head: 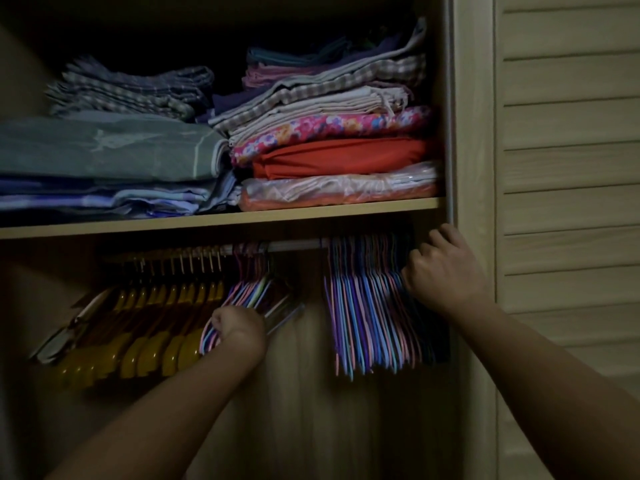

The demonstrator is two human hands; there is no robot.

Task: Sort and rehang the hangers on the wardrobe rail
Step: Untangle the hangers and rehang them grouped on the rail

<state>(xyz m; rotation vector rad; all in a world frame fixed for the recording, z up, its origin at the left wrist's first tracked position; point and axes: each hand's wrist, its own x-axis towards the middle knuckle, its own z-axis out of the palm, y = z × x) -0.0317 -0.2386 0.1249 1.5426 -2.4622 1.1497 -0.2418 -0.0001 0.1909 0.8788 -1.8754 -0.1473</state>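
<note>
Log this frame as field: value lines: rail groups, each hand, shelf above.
rail: metal rail under the shelf
left group: yellow hangers
middle group: thin pastel hangers, tilted
right group: thin blue-pink hangers, packed together
gap: bare rail between middle and right groups
left hand: grips middle group's lower ends
right hand: on right group's right side
shelf contents: folded fabrics

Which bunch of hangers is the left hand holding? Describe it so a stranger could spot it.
Under the shelf, follow the rail to its middle. The small bunch of thin pastel hangers there, gripped by the left hand, swings out at a slant; the yellow hangers are thicker.
</note>
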